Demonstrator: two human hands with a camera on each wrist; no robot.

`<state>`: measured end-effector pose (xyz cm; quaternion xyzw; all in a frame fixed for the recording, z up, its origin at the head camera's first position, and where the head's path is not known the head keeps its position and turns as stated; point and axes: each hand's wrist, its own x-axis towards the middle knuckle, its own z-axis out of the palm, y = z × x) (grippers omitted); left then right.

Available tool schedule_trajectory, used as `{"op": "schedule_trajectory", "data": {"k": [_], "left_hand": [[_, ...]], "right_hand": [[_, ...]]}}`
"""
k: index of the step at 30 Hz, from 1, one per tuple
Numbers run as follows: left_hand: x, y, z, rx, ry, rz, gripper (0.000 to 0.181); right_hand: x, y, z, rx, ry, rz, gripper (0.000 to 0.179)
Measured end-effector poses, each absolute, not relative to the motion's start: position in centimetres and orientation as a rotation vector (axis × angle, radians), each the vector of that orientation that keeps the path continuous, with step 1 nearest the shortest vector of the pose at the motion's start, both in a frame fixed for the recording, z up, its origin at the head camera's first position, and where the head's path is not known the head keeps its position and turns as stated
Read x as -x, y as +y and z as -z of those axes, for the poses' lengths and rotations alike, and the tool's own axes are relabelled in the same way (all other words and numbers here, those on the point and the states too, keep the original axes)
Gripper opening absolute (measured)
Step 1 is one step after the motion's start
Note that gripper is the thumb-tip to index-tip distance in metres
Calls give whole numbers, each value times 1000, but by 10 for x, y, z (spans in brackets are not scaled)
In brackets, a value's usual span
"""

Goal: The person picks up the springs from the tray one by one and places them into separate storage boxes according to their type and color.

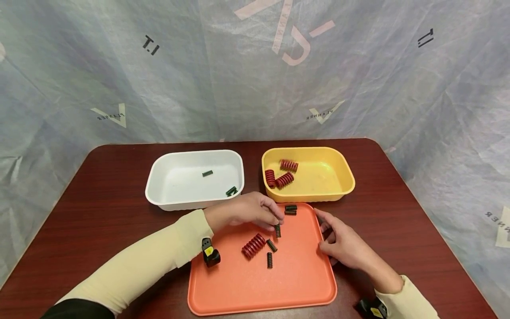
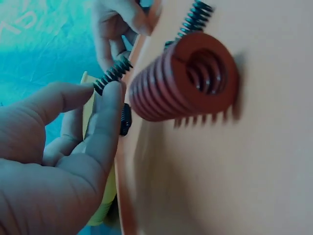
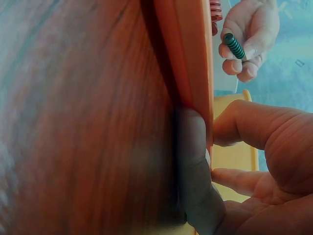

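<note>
Between thumb and fingertips my left hand (image 1: 255, 212) pinches a small dark green spring (image 2: 113, 76), over the far part of the orange tray (image 1: 295, 288). My right hand (image 1: 345, 243) grips the tray's right rim, with fingers (image 3: 193, 142) against its outer side. On the tray, a thick red spring (image 1: 253, 246) lies left of two small dark springs, one angled (image 1: 272, 245) and one pointing toward me (image 1: 269, 260). Two more small dark springs (image 1: 291, 210) lie side by side near the tray's far right corner.
Behind the tray stand a white bin (image 1: 167, 195) with several small dark springs and a yellow bin (image 1: 326, 177) holding three red springs (image 1: 284, 180). They all stand on a dark red wooden table (image 1: 99, 199), with a grey printed curtain (image 1: 179, 88) behind it.
</note>
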<state>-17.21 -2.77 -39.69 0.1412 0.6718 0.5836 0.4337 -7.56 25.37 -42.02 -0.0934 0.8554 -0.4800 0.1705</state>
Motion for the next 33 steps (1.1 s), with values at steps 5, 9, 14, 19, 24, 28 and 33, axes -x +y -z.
{"op": "schedule_trajectory", "data": {"k": [5,9,14,19,24,28,33], "left_hand": [[175,-28,396,-300,1692,-1502,24],[176,-29,394,-295,1691,-1517,25],[175,-36,384,-354,1697,-1496,25],[178,-47,373,-382,1700,-1488,25],[185,-61,362,-399,1698,-1517,31],[192,-73,353,-383,1697,-1555,33],[204,-93,344,-374,1762,-1555,35]], "right_hand": [[76,254,420,264,2434,1361,84],[76,255,420,272,2425,1364,84],[75,255,420,274,2424,1366,84],[75,255,420,276,2433,1364,84],[75,255,420,274,2433,1365,84],[76,255,421,269,2432,1364,84],[76,254,420,258,2426,1365,85]]}}
